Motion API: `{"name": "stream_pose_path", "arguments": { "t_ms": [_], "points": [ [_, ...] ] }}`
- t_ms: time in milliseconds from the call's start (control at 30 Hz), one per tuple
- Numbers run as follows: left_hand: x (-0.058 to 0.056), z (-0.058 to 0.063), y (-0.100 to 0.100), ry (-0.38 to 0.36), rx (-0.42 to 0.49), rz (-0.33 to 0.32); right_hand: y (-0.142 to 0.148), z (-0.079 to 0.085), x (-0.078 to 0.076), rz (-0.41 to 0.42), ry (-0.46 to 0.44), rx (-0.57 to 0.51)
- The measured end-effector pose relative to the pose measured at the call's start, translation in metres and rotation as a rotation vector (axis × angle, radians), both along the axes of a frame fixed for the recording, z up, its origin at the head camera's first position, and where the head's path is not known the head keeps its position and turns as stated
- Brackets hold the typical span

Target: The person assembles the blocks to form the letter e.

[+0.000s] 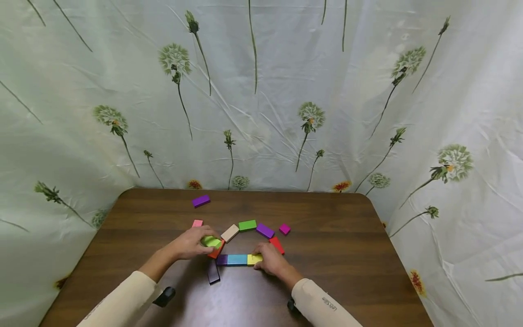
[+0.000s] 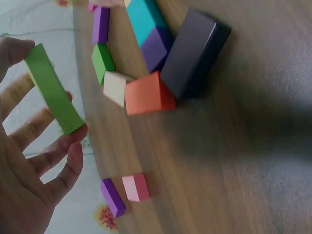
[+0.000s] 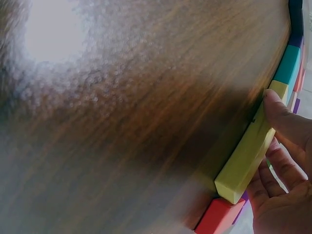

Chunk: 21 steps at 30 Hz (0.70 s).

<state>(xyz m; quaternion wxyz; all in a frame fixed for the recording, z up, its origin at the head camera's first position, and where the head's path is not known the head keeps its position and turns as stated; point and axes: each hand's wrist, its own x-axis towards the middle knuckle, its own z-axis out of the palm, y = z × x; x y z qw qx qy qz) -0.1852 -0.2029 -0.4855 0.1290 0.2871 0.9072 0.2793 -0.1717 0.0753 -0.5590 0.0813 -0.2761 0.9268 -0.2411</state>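
Observation:
My left hand pinches a light green block between thumb and fingertips, raised above the tabletop near the orange-red block. My right hand holds a yellow block on the table, thumb on its near side. That block ends a straight row with a light blue block and a dark purple one. Behind the row, a cream block, a green block, a purple block and a red block curve in an arc. A black block angles toward me at the left corner.
Loose on the wooden table lie a purple block near the back edge, a pink block beyond my left hand, and a magenta block outside the arc. A flower-printed curtain hangs behind.

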Motion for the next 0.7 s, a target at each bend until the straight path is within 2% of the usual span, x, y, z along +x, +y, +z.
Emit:
{"name": "stream_pose_path", "arguments": {
  "t_ms": [33, 133, 300, 367, 500, 700],
  "points": [
    [0.003, 0.001, 0.002, -0.022, 0.000, -0.004, 0.000, 0.000, 0.000, 0.003, 0.004, 0.003],
    [0.010, 0.003, 0.009, -0.015, -0.028, -0.040, 0.000, 0.000, 0.000, 0.008, 0.013, 0.005],
    [0.022, 0.003, 0.026, 0.099, -0.122, -0.125, 0.001, 0.001, 0.001, 0.003, 0.020, 0.010],
    [0.028, 0.000, 0.034, 0.152, -0.160, -0.166, 0.001, 0.001, 0.001, 0.000, 0.021, 0.014],
    [0.040, -0.008, 0.050, 0.209, -0.206, -0.227, 0.002, 0.001, 0.002, 0.003, 0.034, 0.015],
    [0.054, -0.018, 0.068, 0.325, -0.279, -0.295, 0.001, 0.001, 0.002, 0.013, 0.053, 0.003]
  ]
}}
